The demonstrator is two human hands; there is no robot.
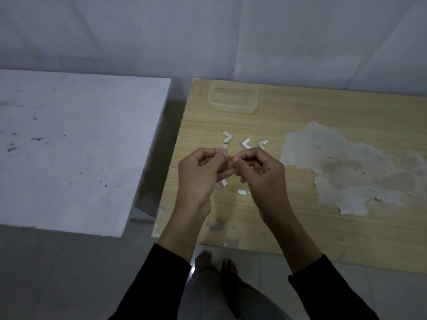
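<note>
At the far left we see a white worktop (69, 135), its surface smudged with dark marks, standing apart from the wooden worktop (300, 227) by a narrow gap.

Over the near left part of the wooden worktop, the left hand (201, 172) is raised with its fingers curled, and its grip is narrow, thumb and forefinger pinching a small pale strip (226, 150). The strip stands roughly upright between the two hands, held in the air above the wood and not resting on it. We cannot tell its material. Just to its right, the right hand (261, 172) meets it with curled fingers, its grip equally tight on the strip's lower part. Both forearms come up from black sleeves (161, 285).

Below the hands two short white scraps (241, 192) lie flat on the wood, one of them partly hidden by the left hand. Beyond the hands we find three bent white pieces in a loose row: the left bent piece (227, 136), the middle bent piece (246, 143) and the right bent piece (262, 143), near one another but not touching.

Further back, near the wall, stands a clear plastic tub (233, 98). To the right, a large patch of peeled veneer (346, 167) shows grey.
</note>
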